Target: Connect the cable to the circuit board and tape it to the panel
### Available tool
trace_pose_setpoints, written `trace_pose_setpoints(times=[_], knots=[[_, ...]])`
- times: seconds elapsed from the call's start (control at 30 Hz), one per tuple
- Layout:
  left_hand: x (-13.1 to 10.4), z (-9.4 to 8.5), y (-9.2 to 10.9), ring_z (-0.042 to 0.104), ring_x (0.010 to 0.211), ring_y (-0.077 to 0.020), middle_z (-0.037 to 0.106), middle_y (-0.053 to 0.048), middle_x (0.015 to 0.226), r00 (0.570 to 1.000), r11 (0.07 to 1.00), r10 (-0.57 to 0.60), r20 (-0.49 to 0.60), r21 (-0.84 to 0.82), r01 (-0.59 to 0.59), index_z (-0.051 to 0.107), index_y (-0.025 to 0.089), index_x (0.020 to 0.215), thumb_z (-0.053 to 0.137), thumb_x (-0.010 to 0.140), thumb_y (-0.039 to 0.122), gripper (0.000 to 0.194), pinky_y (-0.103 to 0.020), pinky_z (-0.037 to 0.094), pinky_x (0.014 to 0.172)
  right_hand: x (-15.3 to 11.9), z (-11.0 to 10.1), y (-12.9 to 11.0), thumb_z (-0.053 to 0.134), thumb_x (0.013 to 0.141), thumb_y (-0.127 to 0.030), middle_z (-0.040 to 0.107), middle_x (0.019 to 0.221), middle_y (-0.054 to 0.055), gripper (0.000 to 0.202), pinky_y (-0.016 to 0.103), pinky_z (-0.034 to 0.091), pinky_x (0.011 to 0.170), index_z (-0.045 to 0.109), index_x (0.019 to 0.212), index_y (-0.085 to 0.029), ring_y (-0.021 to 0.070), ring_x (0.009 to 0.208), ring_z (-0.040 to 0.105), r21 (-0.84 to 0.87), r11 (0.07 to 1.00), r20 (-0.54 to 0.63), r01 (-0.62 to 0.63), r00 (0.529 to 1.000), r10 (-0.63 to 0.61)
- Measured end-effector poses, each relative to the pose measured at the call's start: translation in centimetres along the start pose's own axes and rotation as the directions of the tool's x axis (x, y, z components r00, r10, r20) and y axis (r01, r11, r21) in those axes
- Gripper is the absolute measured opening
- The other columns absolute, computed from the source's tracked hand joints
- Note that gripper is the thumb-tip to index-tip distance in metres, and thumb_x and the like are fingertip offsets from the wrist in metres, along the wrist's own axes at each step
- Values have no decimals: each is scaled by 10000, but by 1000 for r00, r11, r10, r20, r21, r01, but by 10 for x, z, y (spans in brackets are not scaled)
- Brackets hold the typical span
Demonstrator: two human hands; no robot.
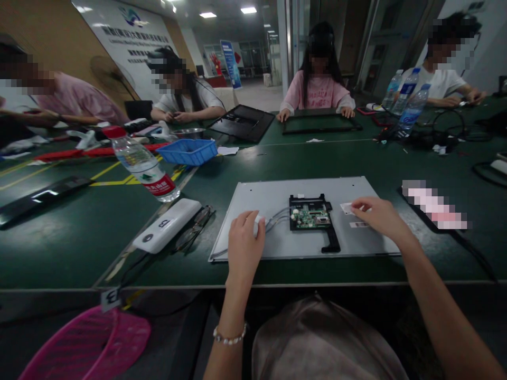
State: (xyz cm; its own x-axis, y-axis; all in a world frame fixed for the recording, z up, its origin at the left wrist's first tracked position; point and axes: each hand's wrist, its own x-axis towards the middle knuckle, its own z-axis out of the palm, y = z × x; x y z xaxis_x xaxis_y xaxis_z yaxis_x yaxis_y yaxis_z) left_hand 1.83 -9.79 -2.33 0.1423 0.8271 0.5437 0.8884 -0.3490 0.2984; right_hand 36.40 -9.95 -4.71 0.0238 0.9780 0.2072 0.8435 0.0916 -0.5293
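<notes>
A grey-white flat panel [273,192] lies on the table before me, with a green circuit board [311,217] in a black plastic bracket [332,240] on its middle. Grey cables [277,217] run from the board toward my left hand. My left hand [245,237] is over the panel's left part, fingers curled toward the thumb around a small white piece that I cannot make out. On the right side, my right hand [376,214] pinches the edge of a small white label [346,209] at the panel's surface. Another printed label [358,225] is stuck just below it.
Left of the panel are a white power bank [168,226], eyeglasses [194,229], a tilted-looking water bottle [144,169] and a blue tray [188,152]. A phone [433,208] lies to the right. A pink basket [91,343] stands below the table edge. Several people sit around the table.
</notes>
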Motion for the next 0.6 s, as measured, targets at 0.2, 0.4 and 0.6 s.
trace_pose_setpoints(times=[0.2, 0.4, 0.6], knots=[[-5, -1, 54, 483, 1183, -233, 554, -96, 1248, 993, 991, 102, 54, -90, -97, 508, 186, 1228, 438, 941, 263, 305, -413, 368, 1048, 11, 0, 0, 516, 863, -377, 591, 1197, 152, 372, 475, 388, 981, 628, 1147, -165, 303, 1155, 521, -171, 980, -66, 98, 992, -111], [-23, 24, 97, 266, 1386, -280, 366, -129, 1458, 938, 971, 234, 256, -103, -215, 360, 177, 1384, 506, 905, 345, 528, -486, 301, 1099, 43, -8, -55, 531, 869, -287, 606, 1218, 101, 307, 402, 399, 1003, 630, 1140, -184, 243, 1153, 537, -42, 932, 119, 361, 928, -354], [-27, 33, 93, 252, 1391, -306, 361, -156, 1459, 928, 974, 225, 297, -48, -220, 387, 134, 1370, 459, 922, 404, 528, -517, 298, 1092, 83, 26, -83, 553, 868, -256, 663, 1152, 96, 282, 346, 415, 973, 655, 1107, -148, 227, 1102, 578, -25, 884, 242, 467, 861, -448]])
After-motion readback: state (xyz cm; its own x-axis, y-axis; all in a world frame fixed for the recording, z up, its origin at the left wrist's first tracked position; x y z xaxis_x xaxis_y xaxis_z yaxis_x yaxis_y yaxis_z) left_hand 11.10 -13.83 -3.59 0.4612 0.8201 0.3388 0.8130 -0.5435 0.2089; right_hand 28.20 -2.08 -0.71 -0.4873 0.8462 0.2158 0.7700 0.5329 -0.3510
